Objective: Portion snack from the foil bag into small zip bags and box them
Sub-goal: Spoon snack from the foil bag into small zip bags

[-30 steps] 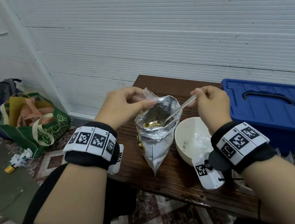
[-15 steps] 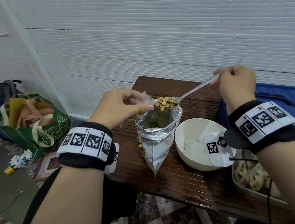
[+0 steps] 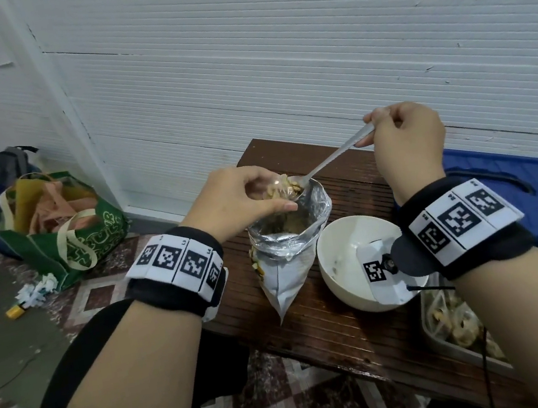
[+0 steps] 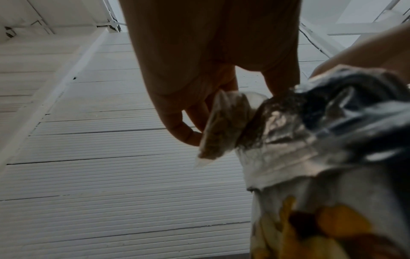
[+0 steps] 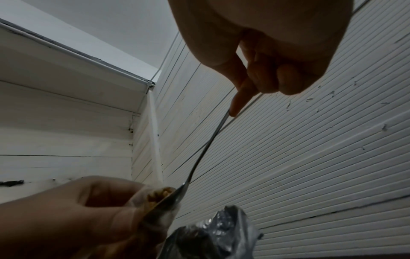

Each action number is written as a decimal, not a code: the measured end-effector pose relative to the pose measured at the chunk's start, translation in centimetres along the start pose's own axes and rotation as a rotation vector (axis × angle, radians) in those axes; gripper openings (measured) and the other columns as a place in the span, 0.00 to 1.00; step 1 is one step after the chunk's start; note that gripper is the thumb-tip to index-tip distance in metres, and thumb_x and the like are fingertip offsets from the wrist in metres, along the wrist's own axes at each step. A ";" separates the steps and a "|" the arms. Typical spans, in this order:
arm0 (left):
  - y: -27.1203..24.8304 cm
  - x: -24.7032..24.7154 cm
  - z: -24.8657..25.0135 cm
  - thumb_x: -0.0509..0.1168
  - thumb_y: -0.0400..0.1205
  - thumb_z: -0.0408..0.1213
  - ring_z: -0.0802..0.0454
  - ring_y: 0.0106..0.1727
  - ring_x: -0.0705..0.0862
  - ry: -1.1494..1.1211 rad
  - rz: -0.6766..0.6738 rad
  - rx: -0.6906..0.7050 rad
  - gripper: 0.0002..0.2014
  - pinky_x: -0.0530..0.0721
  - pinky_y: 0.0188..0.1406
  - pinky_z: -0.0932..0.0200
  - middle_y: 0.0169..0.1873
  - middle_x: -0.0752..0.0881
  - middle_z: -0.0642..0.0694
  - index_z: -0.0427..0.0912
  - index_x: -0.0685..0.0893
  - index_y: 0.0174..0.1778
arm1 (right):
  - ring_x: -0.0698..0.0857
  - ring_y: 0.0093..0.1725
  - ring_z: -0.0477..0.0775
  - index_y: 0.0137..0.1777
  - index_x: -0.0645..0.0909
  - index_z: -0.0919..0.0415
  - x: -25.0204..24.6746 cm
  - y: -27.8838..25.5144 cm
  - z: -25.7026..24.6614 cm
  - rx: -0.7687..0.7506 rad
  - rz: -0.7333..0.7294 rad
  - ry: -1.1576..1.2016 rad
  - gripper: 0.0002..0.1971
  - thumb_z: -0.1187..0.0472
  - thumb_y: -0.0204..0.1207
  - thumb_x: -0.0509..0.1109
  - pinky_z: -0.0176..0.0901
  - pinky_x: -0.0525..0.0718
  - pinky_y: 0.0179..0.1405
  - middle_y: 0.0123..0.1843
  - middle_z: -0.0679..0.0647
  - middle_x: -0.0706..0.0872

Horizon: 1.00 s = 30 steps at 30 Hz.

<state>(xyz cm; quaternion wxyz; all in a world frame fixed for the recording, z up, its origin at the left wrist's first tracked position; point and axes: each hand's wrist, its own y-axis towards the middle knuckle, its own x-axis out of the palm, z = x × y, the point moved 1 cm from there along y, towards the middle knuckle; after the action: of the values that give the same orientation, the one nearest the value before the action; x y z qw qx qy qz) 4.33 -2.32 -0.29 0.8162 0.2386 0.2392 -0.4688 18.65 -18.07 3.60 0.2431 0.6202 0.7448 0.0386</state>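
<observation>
While pinching zip bag (image 3: 281, 190) in left grip (image 3: 239, 201), tipping spoon (image 3: 333, 156) with right grip (image 3: 406, 143); foil bag (image 3: 288, 256) print unreadable.

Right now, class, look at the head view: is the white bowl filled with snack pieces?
No: the white bowl beside the foil bag shows a bare white inside, with no pieces visible.

The right hand (image 5: 272, 57) at 12 o'clock pinches a spoon (image 5: 206, 149). Its snack-filled bowl tips into a small clear bag (image 5: 153, 206) held by the left hand (image 5: 73, 213) at 7 o'clock.
</observation>
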 end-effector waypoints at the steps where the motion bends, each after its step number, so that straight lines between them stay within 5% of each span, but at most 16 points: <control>1: 0.0 0.1 0.0 0.80 0.62 0.54 0.67 0.45 0.84 0.009 0.004 0.006 0.21 0.80 0.44 0.77 0.43 0.88 0.60 0.57 0.86 0.50 | 0.81 0.35 0.36 0.47 0.85 0.59 0.2 -0.3 -0.2 -0.022 -0.004 0.010 0.12 0.61 0.84 0.60 0.20 0.75 0.38 0.30 0.45 0.85; 4: 0.1 0.5 0.1 0.79 0.62 0.56 0.67 0.46 0.83 0.007 0.014 0.026 0.23 0.79 0.41 0.78 0.43 0.87 0.62 0.57 0.86 0.53 | 0.86 0.41 0.45 0.46 0.83 0.55 0.6 -1.1 -0.8 -0.111 -0.033 0.062 0.09 0.60 0.84 0.61 0.34 0.80 0.47 0.31 0.44 0.85; 8: 0.1 0.9 0.1 0.78 0.63 0.57 0.68 0.47 0.83 -0.026 0.065 0.034 0.25 0.79 0.42 0.78 0.44 0.88 0.60 0.53 0.87 0.54 | 0.87 0.37 0.43 0.46 0.83 0.51 0.8 -2.0 -1.2 -0.236 -0.071 0.174 0.08 0.59 0.83 0.64 0.33 0.80 0.41 0.33 0.43 0.85; 11: 0.2 1.0 0.0 0.78 0.68 0.54 0.63 0.49 0.85 -0.084 0.103 0.009 0.17 0.84 0.51 0.68 0.48 0.88 0.58 0.55 0.87 0.50 | 0.81 0.32 0.38 0.48 0.85 0.54 0.4 -2.2 -1.4 -0.276 -0.063 0.264 0.07 0.60 0.83 0.65 0.30 0.75 0.36 0.36 0.53 0.87; 16: 0.1 0.3 0.0 0.74 0.72 0.51 0.61 0.41 0.82 -0.156 0.168 -0.016 0.09 0.81 0.41 0.72 0.38 0.84 0.58 0.55 0.84 0.43 | 0.81 0.30 0.36 0.49 0.84 0.58 -0.9 -1.6 -2.0 -0.302 0.079 0.350 0.07 0.61 0.83 0.64 0.27 0.76 0.36 0.40 0.61 0.88; 22: 0.0 -1.1 0.0 0.70 0.75 0.54 0.62 0.45 0.84 -0.155 0.193 -0.041 0.08 0.82 0.38 0.70 0.44 0.86 0.56 0.57 0.83 0.44 | 0.87 0.37 0.40 0.46 0.84 0.56 -2.3 -0.3 -1.5 -0.211 0.261 0.292 0.08 0.61 0.83 0.63 0.31 0.82 0.42 0.38 0.42 0.86; 25: -0.3 -1.7 0.2 0.67 0.68 0.61 0.57 0.49 0.86 -0.195 0.220 -0.014 0.13 0.85 0.49 0.61 0.45 0.88 0.56 0.61 0.84 0.44 | 0.87 0.38 0.43 0.43 0.84 0.52 -2.0 -0.5 -0.4 -0.179 0.201 0.194 0.08 0.59 0.81 0.65 0.35 0.84 0.45 0.35 0.40 0.85; 30: -0.3 -1.6 0.2 0.69 0.64 0.66 0.52 0.52 0.86 -0.247 0.235 0.018 0.27 0.86 0.53 0.54 0.48 0.89 0.53 0.54 0.88 0.53 | 0.78 0.30 0.31 0.43 0.83 0.54 -0.1 -2.4 1.5 -0.167 0.012 -0.075 0.07 0.56 0.81 0.67 0.17 0.68 0.31 0.30 0.37 0.78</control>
<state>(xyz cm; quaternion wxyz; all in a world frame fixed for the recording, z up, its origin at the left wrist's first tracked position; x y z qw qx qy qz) 3.35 -1.51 0.80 0.8864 0.2130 0.1033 -0.3979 17.13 -19.03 1.45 0.3216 0.6033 0.7255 0.0787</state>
